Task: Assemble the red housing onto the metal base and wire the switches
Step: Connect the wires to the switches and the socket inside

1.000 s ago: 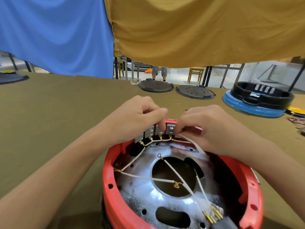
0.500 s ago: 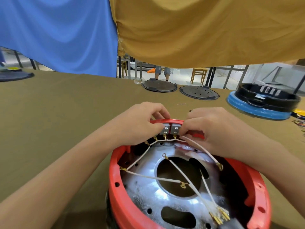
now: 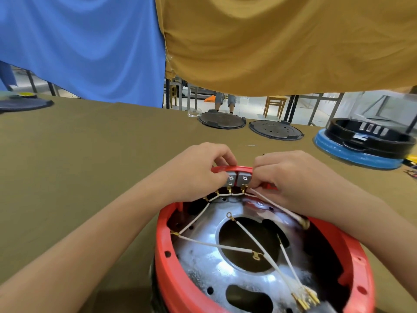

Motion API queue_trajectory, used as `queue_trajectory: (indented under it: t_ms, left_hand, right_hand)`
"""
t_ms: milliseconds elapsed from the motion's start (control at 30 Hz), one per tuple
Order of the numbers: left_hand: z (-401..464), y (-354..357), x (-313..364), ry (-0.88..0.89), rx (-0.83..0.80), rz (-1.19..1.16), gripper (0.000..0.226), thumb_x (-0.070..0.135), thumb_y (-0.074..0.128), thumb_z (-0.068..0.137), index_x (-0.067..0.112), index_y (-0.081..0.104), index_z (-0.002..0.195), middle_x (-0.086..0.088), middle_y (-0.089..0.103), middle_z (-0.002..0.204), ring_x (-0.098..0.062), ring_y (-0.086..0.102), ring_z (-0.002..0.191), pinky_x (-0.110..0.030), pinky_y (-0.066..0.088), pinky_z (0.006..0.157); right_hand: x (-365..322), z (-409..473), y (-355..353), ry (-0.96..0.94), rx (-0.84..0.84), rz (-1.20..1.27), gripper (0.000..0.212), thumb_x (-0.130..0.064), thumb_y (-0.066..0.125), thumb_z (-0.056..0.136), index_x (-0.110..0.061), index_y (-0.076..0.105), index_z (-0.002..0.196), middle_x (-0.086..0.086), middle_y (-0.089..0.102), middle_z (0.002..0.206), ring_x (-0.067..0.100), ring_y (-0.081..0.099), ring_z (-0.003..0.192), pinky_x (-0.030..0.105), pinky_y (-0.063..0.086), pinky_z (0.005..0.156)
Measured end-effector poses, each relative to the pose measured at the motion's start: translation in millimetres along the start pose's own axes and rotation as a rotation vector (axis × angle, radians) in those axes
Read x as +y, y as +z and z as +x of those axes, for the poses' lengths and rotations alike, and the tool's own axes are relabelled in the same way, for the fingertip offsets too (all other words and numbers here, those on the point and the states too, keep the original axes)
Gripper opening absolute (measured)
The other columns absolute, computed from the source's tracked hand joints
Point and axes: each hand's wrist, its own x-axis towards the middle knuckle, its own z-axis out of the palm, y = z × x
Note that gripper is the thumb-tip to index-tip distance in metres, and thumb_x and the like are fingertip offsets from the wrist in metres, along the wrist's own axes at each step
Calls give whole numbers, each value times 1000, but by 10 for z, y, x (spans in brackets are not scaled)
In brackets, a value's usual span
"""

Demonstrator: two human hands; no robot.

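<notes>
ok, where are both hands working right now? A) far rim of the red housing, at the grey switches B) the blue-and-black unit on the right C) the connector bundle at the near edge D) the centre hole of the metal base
A: the left hand and right hand both pinch at the grey switches on the far rim of the red housing.

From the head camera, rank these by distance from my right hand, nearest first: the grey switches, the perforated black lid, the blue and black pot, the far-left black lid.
1. Grey switches, at the fingers of the right hand.
2. Perforated black lid, straight beyond it.
3. Blue and black pot, far right; close to the lid's distance.
4. Far-left black lid, at the table's left edge.
</notes>
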Motion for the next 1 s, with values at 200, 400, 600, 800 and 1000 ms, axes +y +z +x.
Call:
queue_trajectory:
  t_ms: [200,400,600,800,1000]
  left_hand:
    - [-19,-6,22,4,8,7,19,24,61,88,35,63,102,18,61,90,4,58,79,-15,43,69]
    - [-21,-14,17,5,30,22,19,20,62,88,30,66,103,19,58,79,11,54,68,-8,39,59]
    - [-19,-7,10,19,49,18,19,19,64,87,27,68,105,17,58,76,13,53,68,-5,39,62]
    - [-16,-5,-5,31,53,40,18,24,64,88,28,68,106,14,66,94,4,58,81,-9,43,69]
    - [-13,-7,-9,-10,43,14,20,23,63,88,31,67,106,16,64,91,3,60,83,-12,45,70]
  right_hand:
    - [-10,38,-22,6,-69,-3,14,-20,60,92,-19,72,85,-9,62,84,12,59,76,32,51,68]
    - [-11,89,-37,-25,-94,-30,14,-20,59,91,-20,71,83,-10,58,82,13,58,73,32,48,63]
    - [17,99,-31,-79,-73,-64,11,-20,65,88,-19,68,77,-7,58,77,18,58,69,40,49,59]
    - [17,129,17,-182,18,-116,15,-9,74,81,-13,65,70,0,57,67,23,57,55,40,48,42]
    - [101,36,37,-72,-8,-40,11,-18,62,93,-16,72,90,-6,59,83,13,56,73,32,50,65]
